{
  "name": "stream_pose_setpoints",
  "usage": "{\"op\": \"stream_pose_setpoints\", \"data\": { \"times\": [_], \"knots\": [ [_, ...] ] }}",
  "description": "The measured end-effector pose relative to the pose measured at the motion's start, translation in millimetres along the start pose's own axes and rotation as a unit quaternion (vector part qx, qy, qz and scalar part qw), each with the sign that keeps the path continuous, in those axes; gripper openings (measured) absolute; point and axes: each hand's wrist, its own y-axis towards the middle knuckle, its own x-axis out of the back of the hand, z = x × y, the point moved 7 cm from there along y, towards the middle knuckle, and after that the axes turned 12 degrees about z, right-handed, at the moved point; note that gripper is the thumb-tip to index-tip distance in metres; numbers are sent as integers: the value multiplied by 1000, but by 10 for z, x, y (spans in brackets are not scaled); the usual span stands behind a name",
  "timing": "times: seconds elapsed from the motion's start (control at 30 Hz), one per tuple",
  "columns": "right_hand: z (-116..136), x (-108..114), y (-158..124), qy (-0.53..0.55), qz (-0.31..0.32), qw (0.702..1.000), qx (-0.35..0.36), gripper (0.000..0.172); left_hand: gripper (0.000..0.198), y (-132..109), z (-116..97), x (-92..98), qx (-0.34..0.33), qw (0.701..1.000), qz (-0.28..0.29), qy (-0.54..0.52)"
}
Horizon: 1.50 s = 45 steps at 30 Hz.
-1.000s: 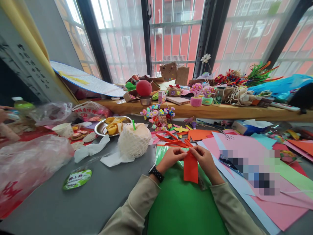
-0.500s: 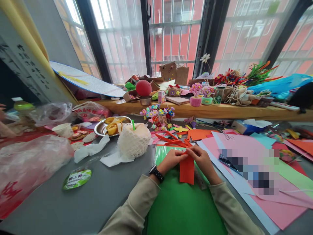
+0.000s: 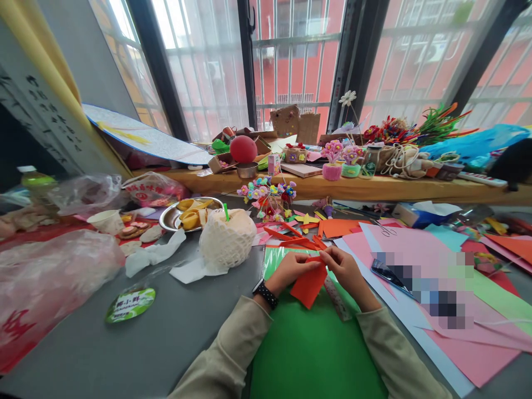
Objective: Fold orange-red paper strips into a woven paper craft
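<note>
Between my fingers is a strip of orange paper (image 3: pixel 310 285), its free end hanging tilted down to the left. My left hand (image 3: pixel 290 272) pinches its upper left edge. At the top right corner, my right hand (image 3: pixel 341 265) grips the same paper with closed fingertips. Beneath both hands lies a green sheet (image 3: pixel 316 349). A ruler-like printed strip (image 3: pixel 337 299) rests on it, just right of the orange paper. Several orange paper strips (image 3: pixel 297 242) are heaped just beyond my hands.
Left stand a netted coconut (image 3: pixel 228 238) with a green straw and a metal bowl (image 3: pixel 169 217) of peels. Pink sheets (image 3: pixel 477 360), a dark phone-like object (image 3: pixel 390 275) and scissors (image 3: pixel 387 228) lie right. Pipe-cleaner flowers (image 3: pixel 266 194) stand behind. At the far left edge shows another person's hand (image 3: pixel 6 228).
The orange paper has swung from hanging straight down to slanting left, uncovering more of the printed strip. Both my hands keep their hold. The other person's hand at far left has moved lower.
</note>
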Motion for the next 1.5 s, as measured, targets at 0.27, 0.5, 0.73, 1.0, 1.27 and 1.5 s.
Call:
{"op": "stream_pose_setpoints", "data": {
  "times": [0.27, 0.5, 0.73, 1.0, 1.27, 1.5],
  "knots": [
    [13, -30, 13, -23, 40, 999, -4, 24, 35, -14, -12, -9, 5, 1000, 26, 11],
    [-66, 102, -32, 19, -73, 997, -17, 28, 34, 6, 57, 32, 27, 998, 6, -55],
    [-393, 210, -71, 283, -178, 938, -93, 27, 38, -24, 79, 128, 15, 979, -66, -192],
    [-325, -24, -46, 342, -95, 926, -130, 25, 44, -15, 23, 76, -10, 983, -74, -168],
    [-219, -43, -15, 276, -74, 954, -87, 27, 34, 21, 73, 90, -9, 988, -66, -140],
    [-209, -4, -13, 219, -46, 970, -97, 28, 29, 65, 119, 103, -10, 992, -57, -114]
  ]
}}
